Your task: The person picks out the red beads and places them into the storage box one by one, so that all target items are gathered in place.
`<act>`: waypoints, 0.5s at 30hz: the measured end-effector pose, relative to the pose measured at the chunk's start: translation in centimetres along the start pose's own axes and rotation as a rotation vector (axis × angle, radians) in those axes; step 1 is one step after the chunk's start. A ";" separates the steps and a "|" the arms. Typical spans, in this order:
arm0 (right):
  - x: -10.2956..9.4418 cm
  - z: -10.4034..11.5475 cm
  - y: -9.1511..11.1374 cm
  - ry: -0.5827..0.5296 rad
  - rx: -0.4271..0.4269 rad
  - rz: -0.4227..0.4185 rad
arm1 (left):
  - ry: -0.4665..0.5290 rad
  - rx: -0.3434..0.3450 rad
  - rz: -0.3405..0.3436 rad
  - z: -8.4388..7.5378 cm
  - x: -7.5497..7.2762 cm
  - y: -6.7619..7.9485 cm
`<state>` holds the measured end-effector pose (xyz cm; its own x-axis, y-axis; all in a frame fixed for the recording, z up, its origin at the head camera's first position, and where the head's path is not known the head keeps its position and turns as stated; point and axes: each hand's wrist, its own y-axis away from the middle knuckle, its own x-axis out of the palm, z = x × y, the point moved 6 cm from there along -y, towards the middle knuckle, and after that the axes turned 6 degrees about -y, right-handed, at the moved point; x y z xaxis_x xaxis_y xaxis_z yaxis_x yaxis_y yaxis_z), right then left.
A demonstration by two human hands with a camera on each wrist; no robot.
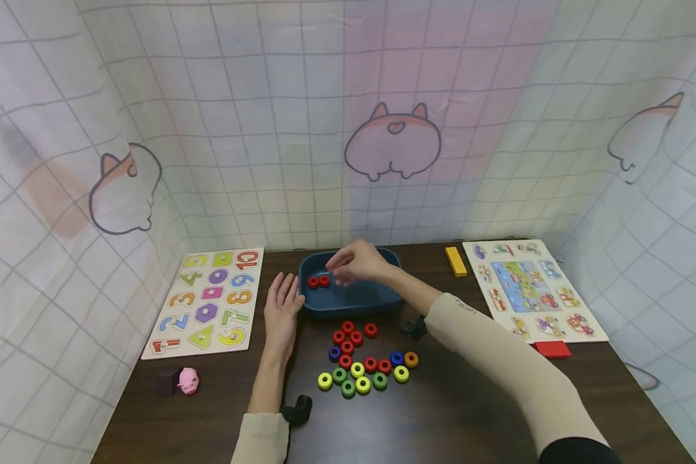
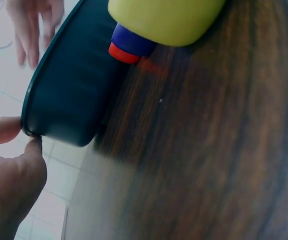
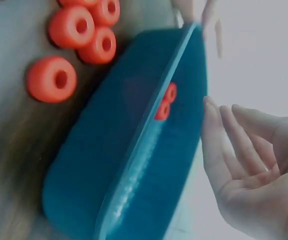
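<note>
A dark blue oblong tub (image 1: 348, 299) stands near the back of the table with two small red rings (image 1: 319, 281) in its left end. My left hand (image 1: 281, 312) lies against the tub's left end, fingers fairly straight, thumb touching the rim (image 2: 31, 127). Over the tub hovers my right hand (image 1: 356, 263), its fingers loosely bent; the right wrist view shows nothing between thumb and fingertips (image 3: 236, 107). In front of the tub lie several loose rings: red (image 1: 347, 348), yellow (image 1: 363, 385), green (image 1: 379, 381), blue (image 1: 397, 358) and an orange one (image 1: 411, 359).
A number puzzle board (image 1: 209, 303) lies at left, with a pink pig figure (image 1: 188, 381) and a dark block (image 1: 168, 382) nearer. At right are a picture puzzle board (image 1: 533, 290), a yellow block (image 1: 455, 261) and a red block (image 1: 552, 350). A patterned curtain (image 1: 301, 129) hangs behind.
</note>
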<state>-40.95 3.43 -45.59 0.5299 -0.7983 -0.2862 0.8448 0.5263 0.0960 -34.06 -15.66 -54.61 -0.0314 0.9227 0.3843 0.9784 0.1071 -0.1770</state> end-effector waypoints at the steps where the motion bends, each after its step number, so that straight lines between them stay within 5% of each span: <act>1: 0.0 0.3 0.8 0.007 -0.009 0.018 | -0.002 0.006 -0.005 0.0 -0.1 -0.1; 7: 0.9 0.0 5.9 0.054 0.002 0.140 | 0.007 0.007 -0.007 -0.1 -0.3 -0.3; 15: 3.3 -5.1 11.1 0.247 0.054 0.257 | 0.048 -0.022 0.022 -1.0 0.5 0.3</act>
<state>-30.15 8.12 -50.33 0.6972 -0.5437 -0.4672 0.6926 0.6790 0.2434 -33.55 -15.50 -53.53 -0.0002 0.9059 0.4235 0.9830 0.0779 -0.1663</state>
